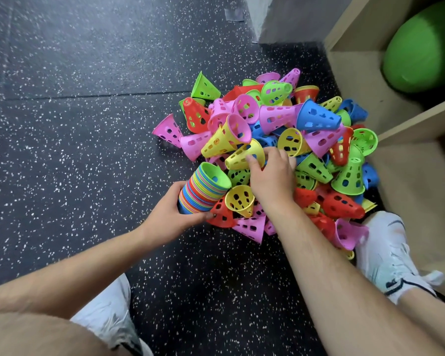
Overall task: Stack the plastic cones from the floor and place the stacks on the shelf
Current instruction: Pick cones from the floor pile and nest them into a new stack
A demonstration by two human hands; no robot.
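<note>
The yellow cone point(242, 156) lies on its side on the near part of the pile of cones point(316, 119), with its narrow end to the left and its wide rim under the right hand point(270, 176). This hand is curled on the rim, the thumb on the near wall and the fingers over the far side, so it has the cone in a pinch. Just beside it, low and to the left, the left hand point(175, 211) wraps around the bottom of a stack point(203, 191) of many nested cones. The stack is tilted, and the open mouth of the green cone on top looks up toward the pile. I judge that the step in hand is to lift the yellow cone and put it into this mouth. To do it well, the right hand should turn the cone so the narrow end goes in first, in line with the tilt of the stack, and push until the rims sit close together. The left hand should hold firm, because the stack is tall and may bend or slip apart. Many cones are loose on the speckled floor point(75, 124), so much work is left. The shelf point(409, 129) stands just right of the pile, with a green ball point(421, 47) inside.
</note>
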